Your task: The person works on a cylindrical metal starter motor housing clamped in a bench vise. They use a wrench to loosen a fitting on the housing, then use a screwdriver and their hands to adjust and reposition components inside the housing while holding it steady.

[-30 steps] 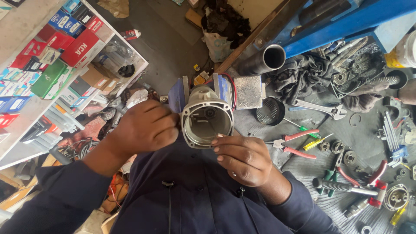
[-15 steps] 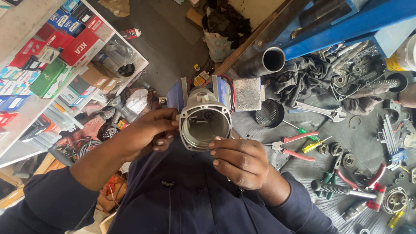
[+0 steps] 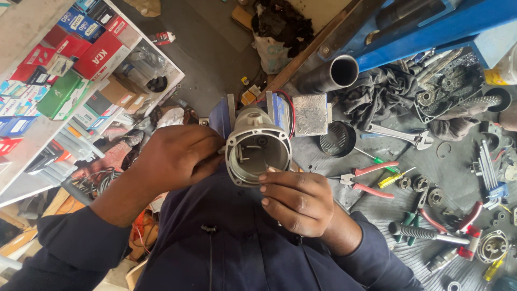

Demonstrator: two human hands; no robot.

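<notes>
Pale grey metal housing (image 3: 258, 151) before my dark navy jacket (image 3: 237, 242). Beside it: pliers (image 3: 366, 180) with red handles, a screwdriver (image 3: 396, 178) with a yellow-and-green handle, a blue vise (image 3: 223, 116), and a black round grille (image 3: 336, 139). Shelf boxes (image 3: 97, 54) are red, green and blue.

Housing (image 3: 258, 148) betw. both hands, left hand (image 3: 175, 156) left of it, right hand (image 3: 296, 202) below; pliers (image 3: 363, 178) on counter (image 3: 377, 207) to right; shelf (image 3: 59, 91) far left

Repair workshop: scattered pliers (image 3: 362, 179), wrench (image 3: 398, 134)
</notes>
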